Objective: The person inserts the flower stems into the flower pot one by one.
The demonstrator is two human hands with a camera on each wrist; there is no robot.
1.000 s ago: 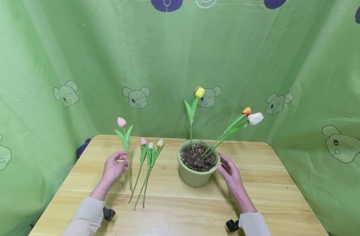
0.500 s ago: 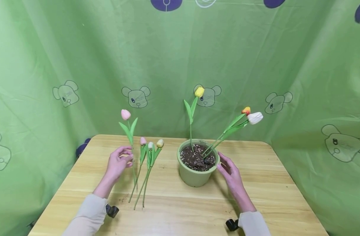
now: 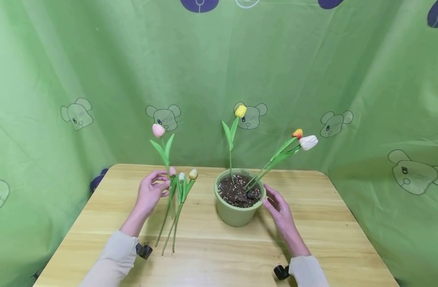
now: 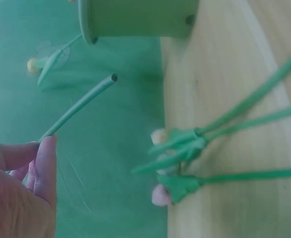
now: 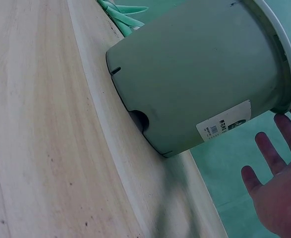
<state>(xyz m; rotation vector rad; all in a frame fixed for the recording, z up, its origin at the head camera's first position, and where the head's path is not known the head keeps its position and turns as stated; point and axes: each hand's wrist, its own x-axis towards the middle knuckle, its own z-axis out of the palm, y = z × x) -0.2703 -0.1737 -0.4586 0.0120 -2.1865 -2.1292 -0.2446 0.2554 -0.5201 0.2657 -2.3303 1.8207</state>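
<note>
My left hand (image 3: 150,195) pinches the stem of a pink tulip (image 3: 158,130) between thumb and fingers. The flower points up, and in the left wrist view the cut end of its stem (image 4: 81,109) hangs above the table. Behind and beside it lie a smaller-looking pink tulip (image 3: 173,171), a white tulip (image 3: 181,176) and a pale yellow tulip (image 3: 193,173). Fairly straight, spread fingers of my right hand (image 3: 281,211) touch the rim of a green flowerpot (image 3: 236,215). A yellow tulip (image 3: 240,111) stands upright in its soil; an orange-red tulip (image 3: 297,133) and a white one lean right.
The pot stands on a light wooden table (image 3: 211,259), right of the lying tulips. A green curtain (image 3: 204,59) printed with mouse heads surrounds the table's back and sides. Bits of dark soil dot the tabletop in the right wrist view.
My left hand has moved right and slightly up with the pink tulip, which is now in front of the lying tulips. The right hand stays at the pot rim.
</note>
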